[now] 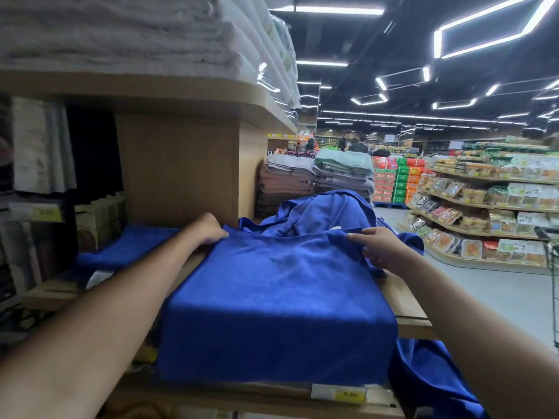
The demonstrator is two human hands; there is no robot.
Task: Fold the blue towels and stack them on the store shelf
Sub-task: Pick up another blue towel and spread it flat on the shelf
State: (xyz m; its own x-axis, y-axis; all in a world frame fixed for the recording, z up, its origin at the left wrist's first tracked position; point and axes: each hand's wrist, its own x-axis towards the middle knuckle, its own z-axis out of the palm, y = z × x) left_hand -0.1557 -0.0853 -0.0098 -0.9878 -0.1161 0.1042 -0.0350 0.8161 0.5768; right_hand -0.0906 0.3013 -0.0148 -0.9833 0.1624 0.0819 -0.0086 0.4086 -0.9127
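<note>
A blue towel (278, 303) lies spread over the wooden store shelf (405, 309), its front edge hanging over the shelf lip. My left hand (207, 229) grips its far left corner. My right hand (381, 247) pinches its far right edge. Behind it sits a crumpled heap of blue towels (326, 210). A folded blue towel (127, 246) lies flat on the shelf to the left. More blue cloth (432, 376) hangs down off the shelf at the lower right.
A wooden upright panel (178, 167) and an upper shelf with white towels (121, 31) stand close above. Stacks of grey, brown and green towels (314, 176) sit further back. The aisle floor (499, 288) and food shelves (484, 201) lie to the right.
</note>
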